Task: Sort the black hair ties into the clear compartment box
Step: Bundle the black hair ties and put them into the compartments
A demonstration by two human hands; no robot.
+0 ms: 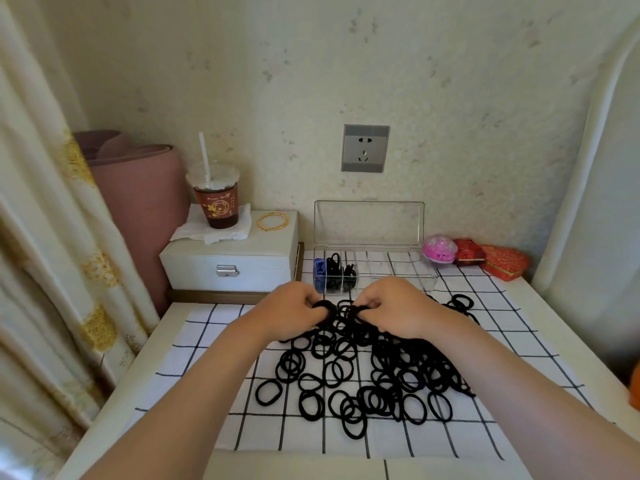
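Head view showed the task near its beginning. Most of the black hair ties (363, 368) lay in a loose heap on the checked cloth (207, 344), just in front of the clear compartment box (401, 271). The box stood at the far edge of the cloth, with its lid (369, 221) raised upright by the wall. Only the compartments at its left end held something: a blue thing (319, 271) in the leftmost one, and some black ties in the cells beside it. The compartments toward the right looked empty, as far as the clear walls allowed to see. So a small part seemed sorted and a large part was left. Both hands were at the far side of the heap, near the box. The left hand (294, 310) had its fingers curled around a few ties, and the right hand (391, 306) pinched some ties too; how many each held was not possible to tell.
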